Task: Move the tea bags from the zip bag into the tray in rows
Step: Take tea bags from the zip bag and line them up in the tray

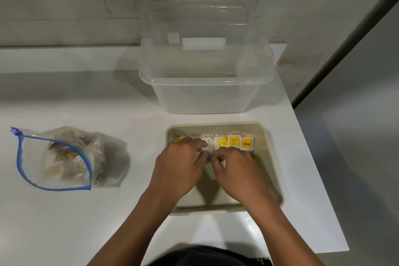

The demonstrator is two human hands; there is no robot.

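While a row of white paper tea bags with yellow tags point(233, 143) lies along the far side of the shallow beige plastic tray point(272, 157), a white tea bag point(207, 147) is pinched between the curled fingers of the left hand point(180, 166) and the right hand point(237, 173) (both grips are closed on it). More tea bags are seen inside the clear zip bag with the blue seal point(56, 160), lying open at the left of the white worktop point(86, 222). Beyond the tray, a clear plastic box point(205, 84) is seen.

Both hands cover the tray point(272, 157) middle; the zip bag point(54, 157) contents are blurred
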